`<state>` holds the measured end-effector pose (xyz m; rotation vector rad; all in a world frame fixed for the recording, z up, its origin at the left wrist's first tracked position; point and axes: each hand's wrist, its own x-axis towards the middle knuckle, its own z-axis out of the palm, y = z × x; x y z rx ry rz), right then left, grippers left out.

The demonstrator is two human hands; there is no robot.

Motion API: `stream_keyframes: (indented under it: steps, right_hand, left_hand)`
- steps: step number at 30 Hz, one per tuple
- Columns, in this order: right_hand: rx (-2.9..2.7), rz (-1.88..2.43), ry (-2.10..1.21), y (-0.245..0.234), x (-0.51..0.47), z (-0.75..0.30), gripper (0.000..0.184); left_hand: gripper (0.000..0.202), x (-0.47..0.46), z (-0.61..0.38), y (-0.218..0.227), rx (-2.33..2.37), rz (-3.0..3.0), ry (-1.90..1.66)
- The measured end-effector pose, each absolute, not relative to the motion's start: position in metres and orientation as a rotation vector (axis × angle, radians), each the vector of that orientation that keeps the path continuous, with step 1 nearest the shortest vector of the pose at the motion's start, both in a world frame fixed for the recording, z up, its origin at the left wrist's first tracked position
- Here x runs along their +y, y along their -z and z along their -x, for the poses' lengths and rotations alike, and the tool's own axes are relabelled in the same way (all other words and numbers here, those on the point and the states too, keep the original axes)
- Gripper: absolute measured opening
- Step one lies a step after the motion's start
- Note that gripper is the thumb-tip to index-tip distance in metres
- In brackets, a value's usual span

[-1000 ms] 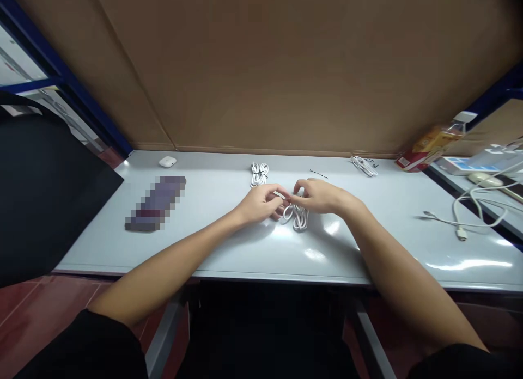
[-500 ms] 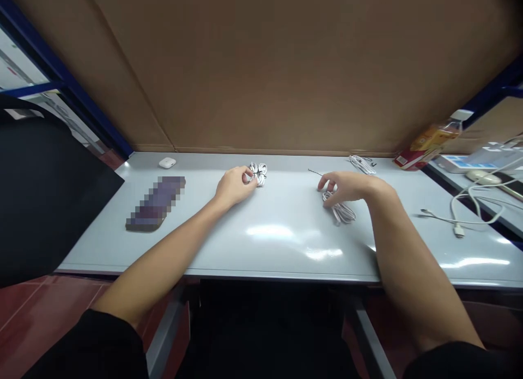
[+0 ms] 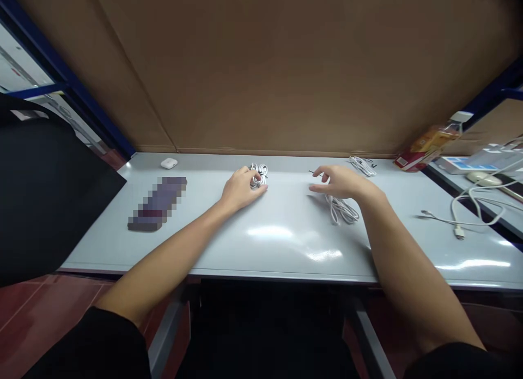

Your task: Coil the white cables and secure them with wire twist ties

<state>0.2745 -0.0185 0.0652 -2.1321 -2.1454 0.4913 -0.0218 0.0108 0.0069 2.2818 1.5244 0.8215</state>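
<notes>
Fingers of left hand point(image 3: 241, 187) pinch the cable bundle point(image 3: 259, 175) at the far middle of the table point(image 3: 204, 243). Right hand point(image 3: 341, 182) hovers spread, empty, over the loose coil point(image 3: 342, 209) (right of centre). Bundle could unravel if the pinch catches only one loop.

Your two arms are bare from the wrists up past the elbows, and your left hand point(image 3: 241, 187) and right hand point(image 3: 341, 182) wear no gloves, rings or watch that I can make out. Dark, probably black, short sleeves point(image 3: 98, 343) cover your upper arms at the bottom corners; the fabric looks plain, without print.
</notes>
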Motion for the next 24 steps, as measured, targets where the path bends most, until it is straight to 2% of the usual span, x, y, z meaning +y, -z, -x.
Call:
stream_keyframes:
  steps: [4,7,16,24]
  right_hand:
    - [-2.258,1.838,-0.405,-0.053,-0.020,-0.246,0.039]
    - [-2.325,1.673,-0.391,-0.042,-0.021,-0.226,0.029]
    - [-2.301,1.506,-0.468,-0.026,-0.016,-0.212,0.021]
    - [-2.282,1.403,-0.498,-0.020,-0.013,-0.215,0.013]
  left_hand:
    - [0.018,0.012,0.017,-0.002,1.517,-2.352,-0.822]
    - [0.021,0.010,0.016,-0.003,1.444,-2.432,-0.839]
    - [0.016,-0.016,0.002,-0.006,1.053,-2.407,-0.811]
    - [0.011,-0.016,0.002,-0.006,1.088,-2.181,-0.773]
